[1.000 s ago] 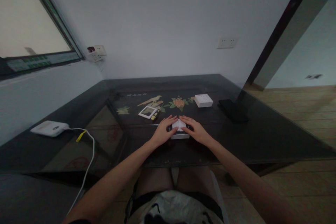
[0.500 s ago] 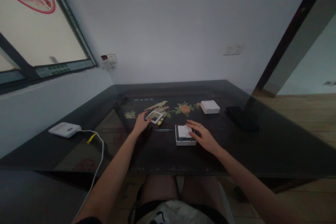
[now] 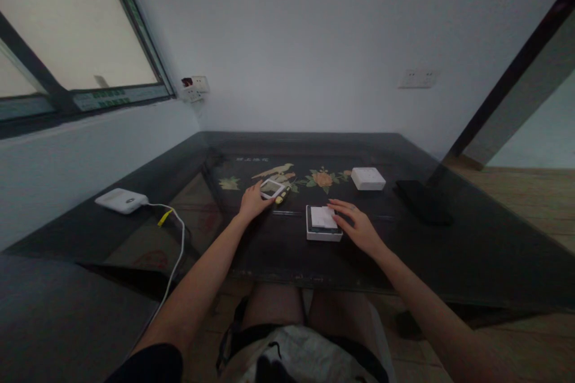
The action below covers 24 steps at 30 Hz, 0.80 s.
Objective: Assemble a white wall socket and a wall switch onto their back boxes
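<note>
My left hand (image 3: 254, 201) has its thumb and fingers around the left side of a small flat thing with a white rim (image 3: 278, 186) and a darker middle. Just right of it lies a small yellow and black object (image 3: 282, 195), too small to name. My right hand (image 3: 357, 226) is open, fingers stretched out, with the fingertips at the right side of an open white box (image 3: 323, 237). Inside that box a white card or paper piece (image 3: 321, 216) lies on a dark insert. The fingertips seem to touch this white piece.
A closed white box (image 3: 368, 179) stands farther back on the dark glossy table (image 3: 278, 251). To its right lies a black flat object (image 3: 422, 202). At left, a white device (image 3: 121, 200) has a white cable (image 3: 182, 236) with a yellow tag running over the table edge.
The camera view has shifted slightly. My left hand covers a bit more of the white-rimmed thing. My right hand stays beside the open box.
</note>
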{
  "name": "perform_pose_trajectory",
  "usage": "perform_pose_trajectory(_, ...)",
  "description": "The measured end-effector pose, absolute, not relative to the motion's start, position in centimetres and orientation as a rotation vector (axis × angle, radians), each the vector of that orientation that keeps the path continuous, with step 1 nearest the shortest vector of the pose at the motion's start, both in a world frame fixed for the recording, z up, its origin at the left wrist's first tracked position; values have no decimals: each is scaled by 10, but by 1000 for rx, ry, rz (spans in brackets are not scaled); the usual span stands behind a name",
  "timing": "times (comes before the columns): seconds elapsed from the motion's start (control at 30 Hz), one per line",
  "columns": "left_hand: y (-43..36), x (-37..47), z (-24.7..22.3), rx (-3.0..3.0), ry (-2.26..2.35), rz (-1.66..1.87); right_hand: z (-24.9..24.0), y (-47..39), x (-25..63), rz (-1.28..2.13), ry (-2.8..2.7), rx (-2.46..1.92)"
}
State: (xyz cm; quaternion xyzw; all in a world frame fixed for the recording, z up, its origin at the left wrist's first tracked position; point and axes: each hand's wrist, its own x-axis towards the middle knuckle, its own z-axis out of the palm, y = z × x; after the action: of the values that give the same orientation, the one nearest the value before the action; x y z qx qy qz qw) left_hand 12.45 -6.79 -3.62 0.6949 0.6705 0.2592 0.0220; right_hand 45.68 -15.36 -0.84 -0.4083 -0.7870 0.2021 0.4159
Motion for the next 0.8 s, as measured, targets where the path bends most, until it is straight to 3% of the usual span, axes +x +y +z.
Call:
perform_pose_trajectory(0.23, -69, 118, -30, 2096, 1988, 1162, 22, -139, 429, 556, -1937, -969)
perform_pose_trajectory(0.43, -88, 136, -6, 2240, 1587, 1476, 48, -85, 376, 658, -1877, -951)
perform_pose_trajectory(0.67, -121, 168, 16, 2423, 1208, 1364, 51, -72, 386, 1265, -1635, -915)
perform_pose_trajectory(0.8, -127, 187, 27, 2426, 1075, 1254, 53, -96, 416, 1376, -1497, -872)
